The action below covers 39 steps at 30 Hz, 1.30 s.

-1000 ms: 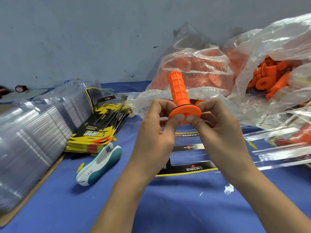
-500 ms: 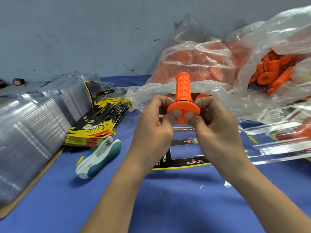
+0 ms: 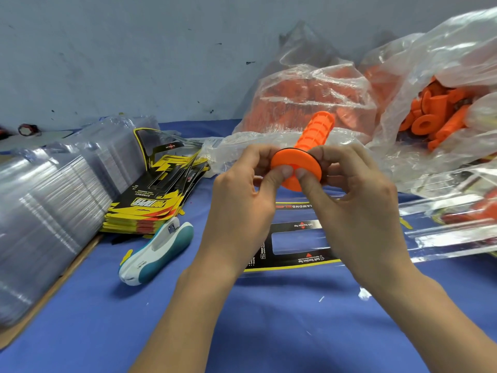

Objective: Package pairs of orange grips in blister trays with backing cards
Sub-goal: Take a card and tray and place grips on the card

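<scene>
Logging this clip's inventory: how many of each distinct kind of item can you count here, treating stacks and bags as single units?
Orange grip held in both hands: 1
Plastic bags of orange grips: 2
Stack of clear blister trays: 1
Stack of backing cards: 1
Loose backing card: 1
White-and-teal hand tool: 1
Total: 7

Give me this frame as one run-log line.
stage: grip inspection | left hand: pinches flange | right hand: pinches flange | orange grip: held above backing card, tilted away | blister tray: not yet loaded
</scene>
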### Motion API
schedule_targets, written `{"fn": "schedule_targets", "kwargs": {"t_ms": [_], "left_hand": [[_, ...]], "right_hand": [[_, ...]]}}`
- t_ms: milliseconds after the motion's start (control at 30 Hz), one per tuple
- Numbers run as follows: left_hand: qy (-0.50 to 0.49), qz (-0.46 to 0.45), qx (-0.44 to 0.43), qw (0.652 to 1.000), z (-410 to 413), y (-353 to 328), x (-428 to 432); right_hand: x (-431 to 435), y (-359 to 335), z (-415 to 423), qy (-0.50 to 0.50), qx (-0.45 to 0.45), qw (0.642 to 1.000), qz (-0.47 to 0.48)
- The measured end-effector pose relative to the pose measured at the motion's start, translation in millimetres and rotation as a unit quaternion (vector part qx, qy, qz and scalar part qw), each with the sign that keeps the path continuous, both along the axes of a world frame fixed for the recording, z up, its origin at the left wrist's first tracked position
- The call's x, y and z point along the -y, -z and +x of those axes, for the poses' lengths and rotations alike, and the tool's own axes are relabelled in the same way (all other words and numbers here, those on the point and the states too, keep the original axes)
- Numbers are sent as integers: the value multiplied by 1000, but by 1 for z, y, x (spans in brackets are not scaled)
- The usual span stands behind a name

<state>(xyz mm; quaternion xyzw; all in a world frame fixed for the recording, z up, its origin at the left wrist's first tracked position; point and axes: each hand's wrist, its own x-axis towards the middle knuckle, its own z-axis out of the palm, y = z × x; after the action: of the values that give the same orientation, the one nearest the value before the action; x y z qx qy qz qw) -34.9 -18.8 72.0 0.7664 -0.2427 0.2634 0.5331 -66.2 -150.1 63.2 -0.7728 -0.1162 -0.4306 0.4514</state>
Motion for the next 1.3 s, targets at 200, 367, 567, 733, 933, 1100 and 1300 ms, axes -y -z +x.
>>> {"fn": "schedule_targets", "kwargs": {"t_ms": [200, 367, 567, 733, 933, 1100, 1300], "left_hand": [[36, -23, -67, 997, 0, 1, 2], [26, 103, 18, 994, -3, 5, 8], [-2, 154, 33, 988, -8, 12, 14], [4, 42, -69, 997, -5, 12, 11], [99, -168, -219, 956, 8, 6, -3], [244, -312, -249, 884, 9, 2, 1], [32, -118, -152, 981, 10, 10, 2]], "right_hand": [[4, -6, 1, -23, -10, 999, 25], [3, -8, 1, 0, -18, 999, 50], [1, -7, 1, 19, -42, 999, 26], [11, -10, 3, 12, -61, 996, -59], [53, -4, 16, 75, -206, 976, -12], [56, -2, 15, -224, -310, 882, 276], [66, -3, 15, -186, -229, 924, 243]]}}
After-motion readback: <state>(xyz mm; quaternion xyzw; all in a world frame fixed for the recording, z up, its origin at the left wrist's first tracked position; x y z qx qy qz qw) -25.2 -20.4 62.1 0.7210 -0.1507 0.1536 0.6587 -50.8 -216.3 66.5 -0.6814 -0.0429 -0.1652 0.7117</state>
